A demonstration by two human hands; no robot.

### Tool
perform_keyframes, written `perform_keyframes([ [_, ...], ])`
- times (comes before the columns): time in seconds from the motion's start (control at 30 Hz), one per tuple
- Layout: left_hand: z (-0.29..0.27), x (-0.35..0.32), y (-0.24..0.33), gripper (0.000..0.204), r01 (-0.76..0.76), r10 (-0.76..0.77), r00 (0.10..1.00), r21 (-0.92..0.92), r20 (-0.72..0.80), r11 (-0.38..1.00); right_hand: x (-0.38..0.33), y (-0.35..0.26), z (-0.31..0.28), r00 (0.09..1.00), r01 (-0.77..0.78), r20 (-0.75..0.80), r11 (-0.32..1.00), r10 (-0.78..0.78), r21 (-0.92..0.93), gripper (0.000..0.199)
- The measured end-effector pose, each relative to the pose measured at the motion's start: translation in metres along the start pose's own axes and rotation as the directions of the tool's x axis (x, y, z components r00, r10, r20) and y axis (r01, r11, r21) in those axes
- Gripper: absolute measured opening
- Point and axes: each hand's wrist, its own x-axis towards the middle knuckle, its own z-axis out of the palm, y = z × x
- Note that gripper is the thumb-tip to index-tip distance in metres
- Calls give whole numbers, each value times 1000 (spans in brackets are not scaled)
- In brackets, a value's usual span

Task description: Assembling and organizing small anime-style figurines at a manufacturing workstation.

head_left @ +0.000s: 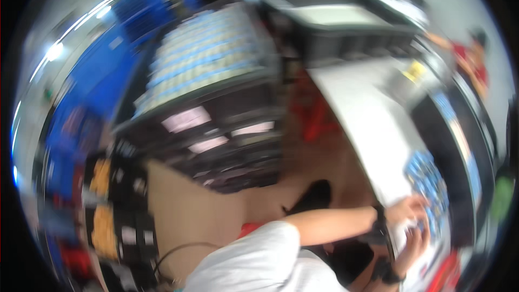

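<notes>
At the right, my left hand (pixel 408 208) reaches across the white table (pixel 373 124), a dark band round its wrist. Its fingertips meet the near side of a pile of small blue and silvery pieces (pixel 427 181). Just below it is my right hand (pixel 413 247), also with a dark wristband, its fingers bent up toward the same pile. Motion blurs both hands, so whether either grips a piece cannot be made out. The exact kind of the pieces is too smeared to name.
Left of the table stands a stack of black crates (pixel 216 146); the top one holds rows of pale and blue pieces (pixel 205 48). A large grey bin (pixel 351 40) sits at the table's far end. Beyond the table, a person in red (pixel 473 65) is at work. A red stool (pixel 313 113) stands between.
</notes>
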Motion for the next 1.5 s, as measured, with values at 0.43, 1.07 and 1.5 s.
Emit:
perform_keyframes([
  [0.43, 268, 837, -255, 32, 102, -102, 994, -4, -46, 995, 716, -39, -590, 997, 83, -1, 997, -83, 0, 36],
  [1.07, 259, 909, -279, 30, 88, -84, 993, 42, -85, 995, 783, -23, -618, 995, 97, 21, 995, -97, -13, 33],
  [1.5, 254, 897, -275, 30, 90, -93, 994, -46, -57, 995, 773, -21, -610, 996, 85, 5, 996, -86, 39, 43],
])
